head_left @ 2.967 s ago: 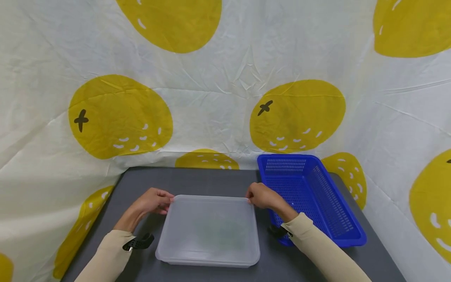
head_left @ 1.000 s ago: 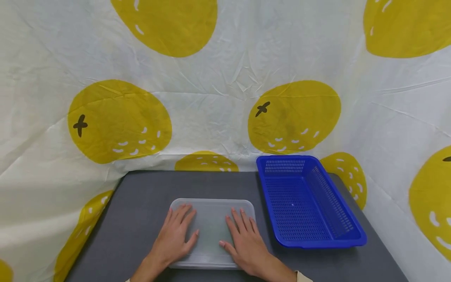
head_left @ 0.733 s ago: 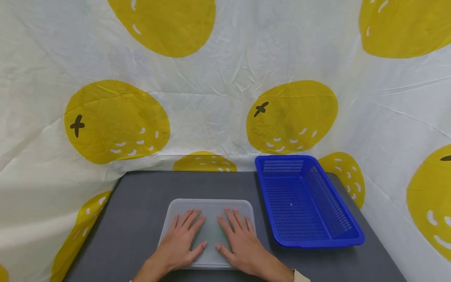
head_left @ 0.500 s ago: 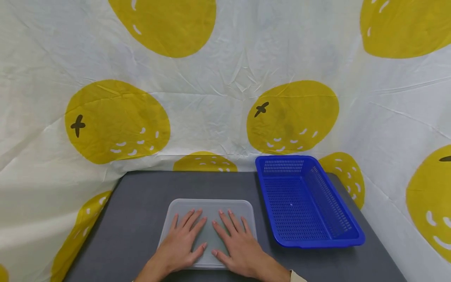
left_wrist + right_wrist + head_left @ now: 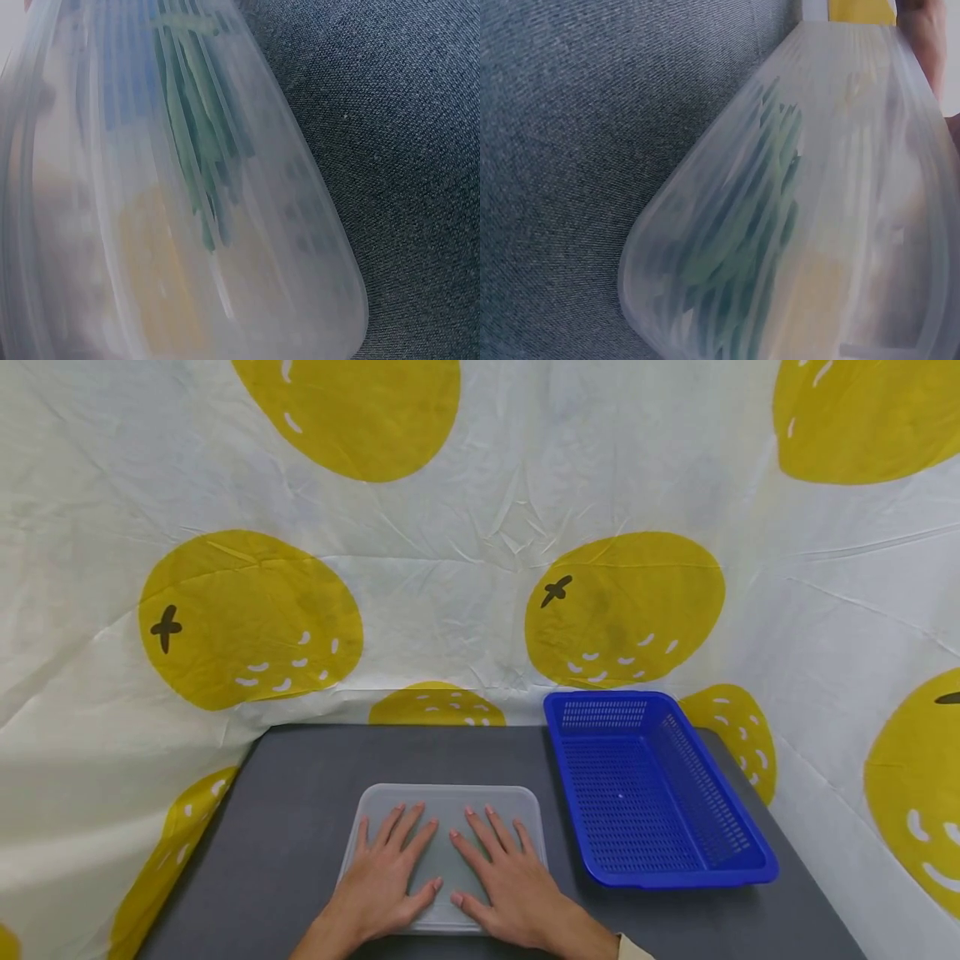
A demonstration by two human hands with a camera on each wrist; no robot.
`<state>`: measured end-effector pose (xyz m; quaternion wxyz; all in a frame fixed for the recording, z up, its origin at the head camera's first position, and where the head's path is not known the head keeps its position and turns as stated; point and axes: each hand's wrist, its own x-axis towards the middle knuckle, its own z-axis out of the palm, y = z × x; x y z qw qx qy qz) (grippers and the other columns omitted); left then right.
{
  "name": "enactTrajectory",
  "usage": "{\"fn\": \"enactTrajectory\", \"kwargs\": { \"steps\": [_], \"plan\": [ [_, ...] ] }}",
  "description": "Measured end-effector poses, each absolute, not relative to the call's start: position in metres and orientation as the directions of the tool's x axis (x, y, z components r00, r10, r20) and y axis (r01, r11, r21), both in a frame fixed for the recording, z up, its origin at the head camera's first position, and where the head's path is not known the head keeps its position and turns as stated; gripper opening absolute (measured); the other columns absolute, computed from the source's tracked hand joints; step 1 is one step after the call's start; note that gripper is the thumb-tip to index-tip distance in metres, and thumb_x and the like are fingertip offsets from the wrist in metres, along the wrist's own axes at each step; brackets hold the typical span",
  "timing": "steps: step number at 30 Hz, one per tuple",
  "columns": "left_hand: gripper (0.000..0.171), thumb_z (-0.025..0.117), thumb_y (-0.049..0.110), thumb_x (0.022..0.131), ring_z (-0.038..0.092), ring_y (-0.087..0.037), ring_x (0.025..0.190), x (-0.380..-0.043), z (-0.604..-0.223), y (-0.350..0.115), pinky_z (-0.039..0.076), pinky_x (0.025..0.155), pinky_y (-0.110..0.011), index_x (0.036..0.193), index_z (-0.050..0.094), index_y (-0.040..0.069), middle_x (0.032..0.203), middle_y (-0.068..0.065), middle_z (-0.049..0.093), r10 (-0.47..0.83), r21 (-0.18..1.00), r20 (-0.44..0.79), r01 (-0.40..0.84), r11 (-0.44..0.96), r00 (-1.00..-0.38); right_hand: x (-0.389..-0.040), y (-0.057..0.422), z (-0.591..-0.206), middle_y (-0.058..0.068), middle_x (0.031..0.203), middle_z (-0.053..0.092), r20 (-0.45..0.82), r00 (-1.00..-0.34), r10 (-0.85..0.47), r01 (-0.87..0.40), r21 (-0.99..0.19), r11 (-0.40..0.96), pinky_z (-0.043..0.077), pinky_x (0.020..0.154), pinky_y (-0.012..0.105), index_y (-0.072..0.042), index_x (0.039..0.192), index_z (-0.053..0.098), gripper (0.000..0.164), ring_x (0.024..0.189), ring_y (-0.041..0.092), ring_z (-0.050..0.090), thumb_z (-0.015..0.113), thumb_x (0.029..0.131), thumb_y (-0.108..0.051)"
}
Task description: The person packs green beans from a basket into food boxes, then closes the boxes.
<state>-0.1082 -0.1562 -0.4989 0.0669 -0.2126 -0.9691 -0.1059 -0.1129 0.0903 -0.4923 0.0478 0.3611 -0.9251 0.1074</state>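
A lidded translucent plastic container (image 5: 450, 795) lies flat on the dark grey table in front of me. My left hand (image 5: 381, 881) rests on the left half of its lid, palm down with fingers straight and spread. On the right half, my right hand (image 5: 517, 887) lies the same way, its thumb towards the left one. Through the ribbed side, the left wrist view shows blurred long green strips (image 5: 196, 112) inside the container. Similar green strips (image 5: 754, 232) show in the right wrist view. What they are is unclear.
A blue perforated plastic basket (image 5: 637, 793) stands on the table (image 5: 300, 802) to the right of the container. A white curtain (image 5: 442, 610) printed with large yellow fruit hangs behind the table and along both sides.
Three seconds ago my fingers were at the container's two far corners; now both hands lie flat on the lid. Over the last half second they have barely shifted.
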Motion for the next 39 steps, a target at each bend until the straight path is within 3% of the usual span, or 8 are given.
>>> {"fn": "enactTrajectory", "kwargs": {
  "steps": [14, 23, 29, 33, 39],
  "plan": [
    [0.069, 0.061, 0.061, 0.091, 0.038, -0.035, 0.145, -0.105, -0.503, -0.162, 0.023, 0.105, -0.079, 0.149, 0.053, 0.024, 0.159, -0.005, 0.042, 0.359, 0.237, 0.197, 0.399, 0.886, -0.912, -0.112, 0.090, -0.497, 0.006, 0.169, 0.023, 0.190, -0.730, -0.656, -0.683, -0.168, 0.711, 0.030, 0.109, 0.070, -0.028, 0.158, 0.037, 0.070, 0.153, 0.037, 0.023, 0.041, 0.100, -0.066],
    [0.070, 0.065, 0.061, 0.087, 0.042, -0.037, 0.142, -0.110, -0.503, -0.163, 0.028, 0.102, -0.079, 0.146, 0.056, 0.023, 0.157, -0.007, 0.045, 0.383, 0.202, 0.267, 0.441, 0.875, -0.884, -0.118, 0.093, -0.491, 0.007, 0.166, 0.029, 0.195, -0.718, -0.668, -0.695, -0.160, 0.701, 0.032, 0.109, 0.067, -0.025, 0.156, 0.042, 0.071, 0.151, 0.037, 0.027, 0.043, 0.098, -0.067],
    [0.068, 0.068, 0.056, 0.088, 0.042, -0.040, 0.140, -0.115, -0.489, -0.167, 0.033, 0.100, -0.077, 0.144, 0.057, 0.019, 0.154, -0.010, 0.046, 0.399, 0.222, 0.226, 0.445, 0.868, -0.889, -0.126, 0.103, -0.471, 0.010, 0.154, 0.048, 0.199, -0.703, -0.683, -0.709, -0.115, 0.696, 0.044, 0.105, 0.054, -0.018, 0.144, 0.057, 0.060, 0.140, 0.031, 0.047, 0.054, 0.099, -0.058],
    [0.070, 0.068, 0.055, 0.089, 0.041, -0.039, 0.142, -0.125, -0.468, -0.172, 0.034, 0.103, -0.073, 0.146, 0.055, 0.018, 0.157, -0.011, 0.043, 0.399, 0.224, 0.205, 0.440, 0.869, -0.893, -0.133, 0.112, -0.446, 0.010, 0.146, 0.056, 0.161, -0.720, -0.675, -0.694, -0.180, 0.697, 0.049, 0.101, 0.048, -0.014, 0.137, 0.062, 0.053, 0.129, 0.027, 0.057, 0.057, 0.100, -0.051],
    [0.076, 0.070, 0.052, 0.089, 0.039, -0.041, 0.143, -0.144, -0.433, -0.177, 0.034, 0.105, -0.071, 0.152, 0.048, 0.015, 0.158, -0.013, 0.041, 0.404, 0.218, 0.255, 0.459, 0.861, -0.878, -0.151, 0.122, -0.411, 0.006, 0.144, 0.058, 0.122, -0.764, -0.633, -0.641, -0.249, 0.726, 0.049, 0.100, 0.049, -0.014, 0.141, 0.059, 0.053, 0.130, 0.026, 0.057, 0.056, 0.101, -0.049]
  ]
}}
